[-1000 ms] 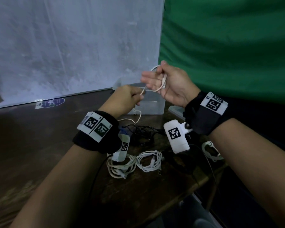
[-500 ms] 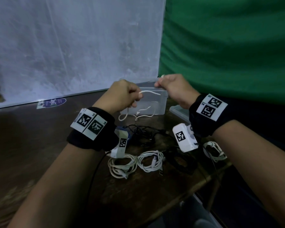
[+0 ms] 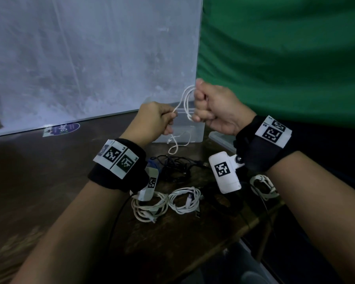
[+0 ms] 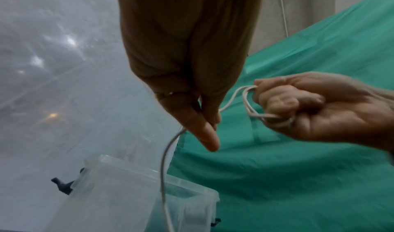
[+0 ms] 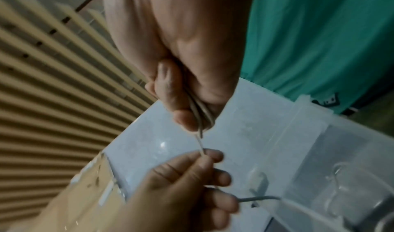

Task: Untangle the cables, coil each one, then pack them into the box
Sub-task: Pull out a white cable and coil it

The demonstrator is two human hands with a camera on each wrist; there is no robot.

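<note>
A thin white cable (image 3: pixel 185 103) runs between both hands above the clear plastic box (image 3: pixel 195 132). My right hand (image 3: pixel 211 107) grips a small coil of its loops (image 4: pixel 248 104) in a fist. My left hand (image 3: pixel 158 119) pinches the free strand (image 4: pixel 224 108) a short way to the left; the rest of the cable (image 3: pixel 175 143) dangles down in front of the box. In the right wrist view the loops (image 5: pixel 201 116) sit between thumb and fingers, with the left hand (image 5: pixel 192 171) below.
On the dark wooden table (image 3: pixel 39 181) lie two coiled white cables (image 3: pixel 148 206) (image 3: pixel 184 199), a black cable tangle (image 3: pixel 176 167), and another white coil (image 3: pixel 263 185) at the right edge. The box lid (image 3: pixel 221 140) lies right of the box. A white board and green cloth stand behind.
My right hand has risen and turned, now holding more loops in its fist. The left hand has dropped slightly and feeds the strand up toward it.
</note>
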